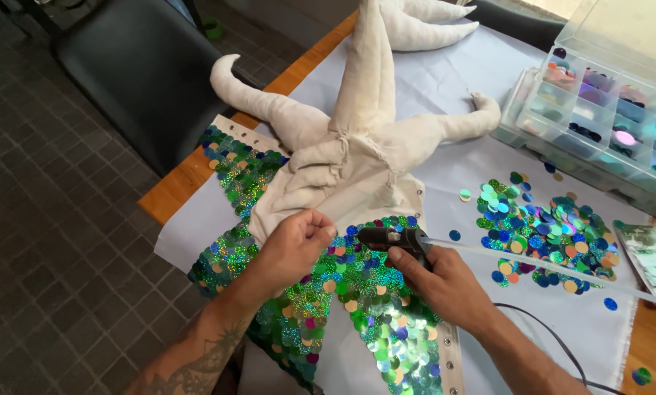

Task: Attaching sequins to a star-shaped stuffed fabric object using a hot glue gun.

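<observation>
Your right hand point(445, 281) grips the black glue gun point(394, 238), whose long axis lies nearly level, nozzle pointing left toward your left hand point(293, 245); its clear glue stick point(540, 265) trails right. Your left hand pinches the edge of the cream stuffed fabric figure point(357, 139), just above the sequined cloth point(357, 300).

stuffed figure point(357, 139) on sequin cloth point(342, 292) (organizer box point(606, 110) right)

Glossy holographic sequins point(357, 292) (plastic, prob.) on matt cream cloth figure point(357, 139), wood table point(189, 179).
</observation>
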